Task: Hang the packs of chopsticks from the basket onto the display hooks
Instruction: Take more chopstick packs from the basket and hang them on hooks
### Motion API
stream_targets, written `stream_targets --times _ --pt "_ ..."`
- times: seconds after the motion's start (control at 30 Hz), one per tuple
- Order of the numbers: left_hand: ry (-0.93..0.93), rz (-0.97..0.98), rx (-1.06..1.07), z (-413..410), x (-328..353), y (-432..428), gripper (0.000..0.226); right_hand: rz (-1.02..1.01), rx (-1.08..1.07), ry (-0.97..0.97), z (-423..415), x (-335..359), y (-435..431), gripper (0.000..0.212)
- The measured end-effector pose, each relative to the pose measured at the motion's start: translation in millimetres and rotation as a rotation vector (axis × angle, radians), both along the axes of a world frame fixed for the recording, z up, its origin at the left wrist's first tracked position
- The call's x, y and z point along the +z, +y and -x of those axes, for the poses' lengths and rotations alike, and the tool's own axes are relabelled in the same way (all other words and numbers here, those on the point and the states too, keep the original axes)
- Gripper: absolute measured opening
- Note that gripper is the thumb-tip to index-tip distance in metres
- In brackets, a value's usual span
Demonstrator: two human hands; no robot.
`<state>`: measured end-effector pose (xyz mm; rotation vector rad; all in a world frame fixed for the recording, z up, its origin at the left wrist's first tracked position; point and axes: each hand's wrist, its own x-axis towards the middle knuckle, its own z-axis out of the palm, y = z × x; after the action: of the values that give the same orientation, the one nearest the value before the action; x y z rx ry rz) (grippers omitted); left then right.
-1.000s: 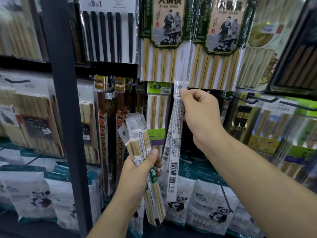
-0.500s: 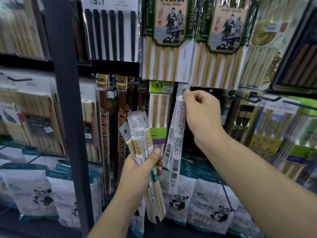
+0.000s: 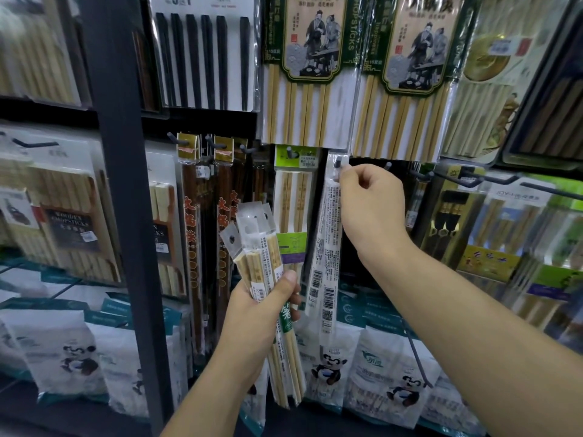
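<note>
My right hand [image 3: 370, 205] pinches the top tab of a long clear chopstick pack [image 3: 325, 257] with barcodes. The tab's hole sits at the tip of a dark display hook [image 3: 338, 161]. The pack hangs down from my fingers. Lower and to the left, my left hand [image 3: 262, 313] grips a bundle of several bamboo chopstick packs [image 3: 257, 247], tabs pointing up. The basket is out of view.
A dark upright post [image 3: 123, 200] divides the rack. Large bamboo chopstick packs [image 3: 307, 89] hang just above the hook. A green-labelled pack [image 3: 291, 203] hangs left of it, dark red packs [image 3: 192, 231] further left. An empty hook [image 3: 387, 166] juts out on the right. Panda-printed bags [image 3: 328, 367] fill the bottom row.
My right hand has lifted the single pack up and slightly left, bringing its tab hole to the hook tip. The left hand and its bundle have stayed almost still.
</note>
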<state>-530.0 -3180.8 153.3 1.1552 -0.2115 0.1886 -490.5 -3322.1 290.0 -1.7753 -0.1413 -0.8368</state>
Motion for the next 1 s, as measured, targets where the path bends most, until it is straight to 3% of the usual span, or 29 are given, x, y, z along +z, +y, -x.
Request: stream_targets --times 0.17,0.3,0.47,0.67,0.8,0.9,1.0 --pt "0.004 0.014 -0.012 -1 -2 1 0.029 0.116 -0.077 -0.011 -2 -10 -3 0.018" --pt "0.008 0.018 -0.028 -2 -3 1 0.033 0.1 -0.124 0.042 -7 -10 -6 0.021" --pt "-0.015 0.045 -0.103 2 2 1 0.006 0.148 -0.103 0.047 9 -22 -3 0.023" --pt "-0.056 -0.019 -0.149 5 2 -2 0.02 0.211 0.3 0.169 32 -36 17 0.013" --pt "-0.056 -0.022 -0.182 7 1 -3 0.027 0.207 0.285 0.159 33 -35 16 0.015" --pt "0.008 0.08 -0.207 6 2 -2 0.035 0.184 0.211 0.122 30 -36 10 0.017" --pt "0.05 0.102 -0.159 4 -1 0 0.023 0.125 0.138 0.057 26 -32 4 0.019"
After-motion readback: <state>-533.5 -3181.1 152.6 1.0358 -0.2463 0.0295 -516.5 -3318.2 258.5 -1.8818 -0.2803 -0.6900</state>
